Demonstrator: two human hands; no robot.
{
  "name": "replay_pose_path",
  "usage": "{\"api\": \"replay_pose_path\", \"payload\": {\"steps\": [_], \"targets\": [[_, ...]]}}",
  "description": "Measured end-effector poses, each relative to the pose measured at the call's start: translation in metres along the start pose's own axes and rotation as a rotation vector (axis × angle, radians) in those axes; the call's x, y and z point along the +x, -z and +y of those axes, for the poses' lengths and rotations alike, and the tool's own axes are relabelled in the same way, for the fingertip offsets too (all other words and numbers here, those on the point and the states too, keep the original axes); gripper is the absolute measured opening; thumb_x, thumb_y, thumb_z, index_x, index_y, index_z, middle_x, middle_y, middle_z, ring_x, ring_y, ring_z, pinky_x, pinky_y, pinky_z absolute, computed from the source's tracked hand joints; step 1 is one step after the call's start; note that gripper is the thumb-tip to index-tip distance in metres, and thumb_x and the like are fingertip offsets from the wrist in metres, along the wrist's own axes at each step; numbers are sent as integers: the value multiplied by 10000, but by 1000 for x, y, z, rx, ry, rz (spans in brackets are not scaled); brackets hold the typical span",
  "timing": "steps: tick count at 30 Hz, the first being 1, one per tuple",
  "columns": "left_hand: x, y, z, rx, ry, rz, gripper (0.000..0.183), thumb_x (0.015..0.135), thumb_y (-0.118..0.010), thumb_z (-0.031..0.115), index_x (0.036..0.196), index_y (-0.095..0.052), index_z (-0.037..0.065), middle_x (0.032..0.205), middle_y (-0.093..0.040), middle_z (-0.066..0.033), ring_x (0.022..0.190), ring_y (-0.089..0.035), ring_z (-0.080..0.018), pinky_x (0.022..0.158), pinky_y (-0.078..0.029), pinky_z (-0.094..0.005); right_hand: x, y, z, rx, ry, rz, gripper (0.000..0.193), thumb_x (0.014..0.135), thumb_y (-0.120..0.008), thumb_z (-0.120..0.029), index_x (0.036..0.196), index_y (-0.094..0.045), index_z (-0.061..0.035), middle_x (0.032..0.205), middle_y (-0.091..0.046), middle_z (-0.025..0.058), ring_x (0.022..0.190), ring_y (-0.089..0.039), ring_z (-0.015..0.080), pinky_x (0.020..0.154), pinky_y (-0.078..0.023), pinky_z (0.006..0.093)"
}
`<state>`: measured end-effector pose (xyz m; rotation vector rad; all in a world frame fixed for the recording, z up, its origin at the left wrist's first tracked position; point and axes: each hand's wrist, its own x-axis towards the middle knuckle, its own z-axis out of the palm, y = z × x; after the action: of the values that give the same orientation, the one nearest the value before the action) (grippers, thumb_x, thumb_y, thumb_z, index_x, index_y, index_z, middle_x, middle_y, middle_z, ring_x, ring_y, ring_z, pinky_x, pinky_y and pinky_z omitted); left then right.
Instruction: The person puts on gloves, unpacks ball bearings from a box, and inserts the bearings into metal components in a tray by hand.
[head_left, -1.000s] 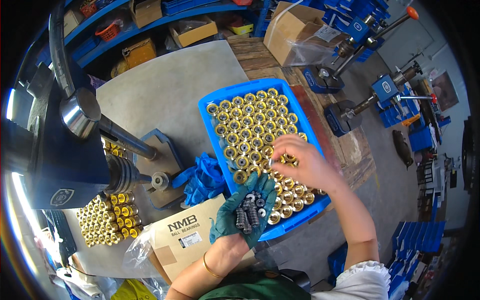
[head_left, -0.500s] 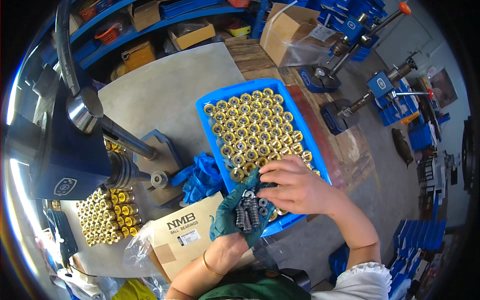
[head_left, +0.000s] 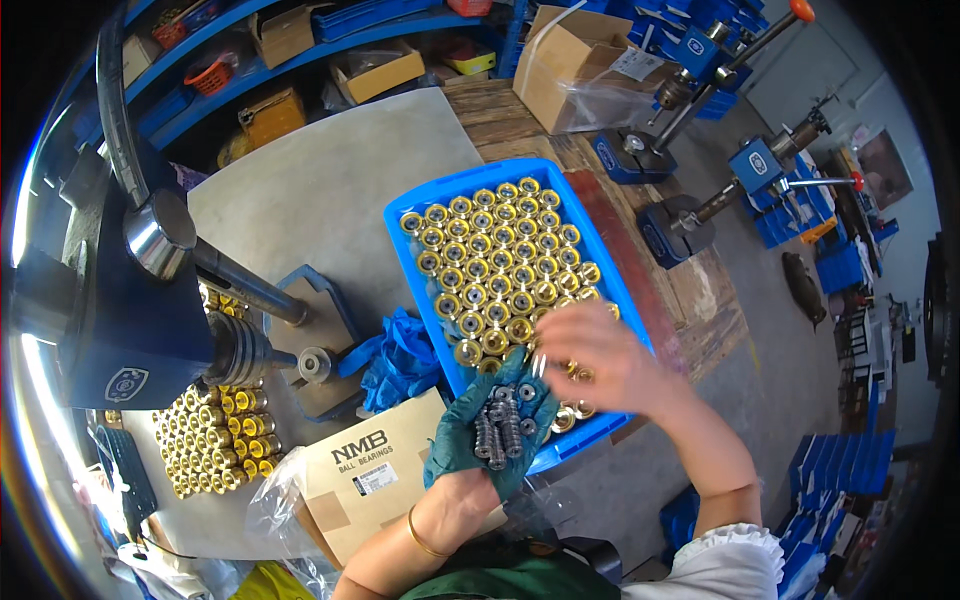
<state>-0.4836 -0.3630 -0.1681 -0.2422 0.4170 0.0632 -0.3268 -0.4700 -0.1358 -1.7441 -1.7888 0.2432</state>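
Note:
My left hand (head_left: 462, 440), in a dark green glove, is cupped palm up over the near edge of the blue tray (head_left: 421, 290). It cradles a pile of small silver ball bearings (head_left: 499, 430), several of them lined up in short stacks. My bare right hand (head_left: 600, 352) is just to its right, above the tray, blurred by motion. Its fingers are bent together, and small silver pieces like bearings glint at the fingertips. Under both hands, the tray holds rows of round brass-coloured parts (head_left: 480, 240), many with dark centres. The right hand hides some of these parts.
A blue press (head_left: 140, 330) with a long lever stands at the left. More brass parts (head_left: 215, 440) are grouped beneath it. Crumpled blue gloves (head_left: 402, 362) and a cardboard box (head_left: 365, 470) lie left of the tray. Two smaller presses (head_left: 635, 155) stand at the far right.
My right hand has lifted away from the left palm and moved slightly right over the tray. My left hand still cups the bearings, having shifted little.

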Motion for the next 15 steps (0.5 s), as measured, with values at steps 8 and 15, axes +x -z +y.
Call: {"api": "replay_pose_path", "payload": {"steps": [8,15], "targets": [[2,-4,-1,81,-57,31,415,929,-484,163,1309,-444,2,1333,-482,-151,1250,-455,-281,1063,-380,-410,-8,-7,61,-579,-122,171,168,736,-715,-106,892,-681,-55,966,-644,59,1003,-575,224,853,-426,373],[-1,7,-1,82,4,0,375,924,-486,193,1273,-510,57,1185,-584,-94,1085,-566,-207,952,-474,-390,0,4,-12,-88,30,33,235,707,-752,-145,929,-706,-84,987,-633,56,1070,-561,235,890,-407,408]]}}
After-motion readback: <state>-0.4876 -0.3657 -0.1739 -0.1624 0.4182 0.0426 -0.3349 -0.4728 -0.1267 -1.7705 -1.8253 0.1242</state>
